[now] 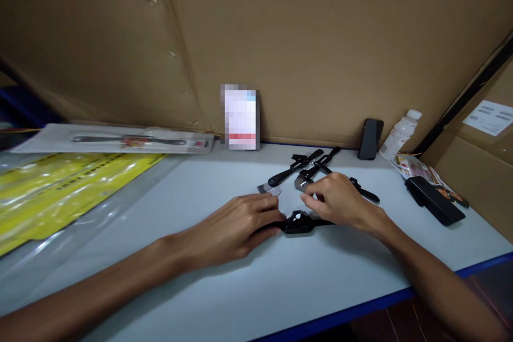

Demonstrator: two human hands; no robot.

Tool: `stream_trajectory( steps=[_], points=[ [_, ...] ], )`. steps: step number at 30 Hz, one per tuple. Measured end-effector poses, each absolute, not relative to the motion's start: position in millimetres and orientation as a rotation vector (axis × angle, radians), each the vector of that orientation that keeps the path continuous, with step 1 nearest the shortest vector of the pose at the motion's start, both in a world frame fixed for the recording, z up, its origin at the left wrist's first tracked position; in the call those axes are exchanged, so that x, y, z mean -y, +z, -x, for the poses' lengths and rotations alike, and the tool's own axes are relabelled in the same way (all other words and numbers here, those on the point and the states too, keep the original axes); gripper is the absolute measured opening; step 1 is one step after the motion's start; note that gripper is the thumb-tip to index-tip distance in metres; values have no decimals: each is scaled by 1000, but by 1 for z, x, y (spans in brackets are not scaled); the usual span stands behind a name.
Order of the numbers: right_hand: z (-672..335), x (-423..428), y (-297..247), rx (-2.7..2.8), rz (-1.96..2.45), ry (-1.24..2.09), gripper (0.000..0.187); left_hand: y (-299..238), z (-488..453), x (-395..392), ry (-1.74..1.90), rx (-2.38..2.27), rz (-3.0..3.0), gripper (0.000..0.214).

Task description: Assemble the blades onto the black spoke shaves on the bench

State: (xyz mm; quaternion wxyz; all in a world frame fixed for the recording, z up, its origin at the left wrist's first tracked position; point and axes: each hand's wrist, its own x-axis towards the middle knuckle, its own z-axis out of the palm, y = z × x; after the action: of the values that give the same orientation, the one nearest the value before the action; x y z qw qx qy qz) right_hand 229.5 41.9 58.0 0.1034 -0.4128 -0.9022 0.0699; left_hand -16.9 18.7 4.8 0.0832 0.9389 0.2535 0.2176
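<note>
A black spokeshave [298,223] lies across the table in front of me, its metal middle part showing. My left hand [250,219] is closed around its left handle. Above its right handle, my right hand [332,197] is pinched, thumb and forefinger touching a small grey metal plate [301,183] that looks like a blade. Part of that plate is hidden by the fingers. Another flat metal blade [268,189] rests just beyond my left fingers. Several more black spokeshaves [294,168] lie in a loose pile behind both hands.
A yellow-printed plastic sheet [80,192] and a packaged spokeshave [128,140] lie on the left. A blurred-out upright device [242,120] leans on the cardboard wall [280,37]. To the right are a phone [370,139], a bottle [401,134] and a black holder-like object [435,200].
</note>
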Motion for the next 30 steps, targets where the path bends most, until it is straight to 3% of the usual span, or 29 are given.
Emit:
stream_trajectory(
  steps=[16, 20, 21, 23, 25, 30],
  points=[
    [-233, -37, 66, 2829, 1106, 459, 28, 1, 18, -19, 609, -750, -2814, 26],
    [-238, -39, 71, 2812, 1147, 496, 11, 2, 18, -19, 587, -769, -2799, 26],
    [-239, -41, 71, 2822, 1153, 506, 14, 2, 18, -19, 578, -776, -2798, 26],
    [-242, -43, 69, 2881, 1144, 543, 42, 1, 19, -20, 556, -790, -2793, 26],
    [-242, -44, 65, 2956, 1116, 552, 56, 0, 20, -21, 531, -809, -2780, 25],
    [-233, -42, 56, 2991, 1082, 490, 34, -4, 20, -24, 502, -855, -2733, 26]
  ],
)
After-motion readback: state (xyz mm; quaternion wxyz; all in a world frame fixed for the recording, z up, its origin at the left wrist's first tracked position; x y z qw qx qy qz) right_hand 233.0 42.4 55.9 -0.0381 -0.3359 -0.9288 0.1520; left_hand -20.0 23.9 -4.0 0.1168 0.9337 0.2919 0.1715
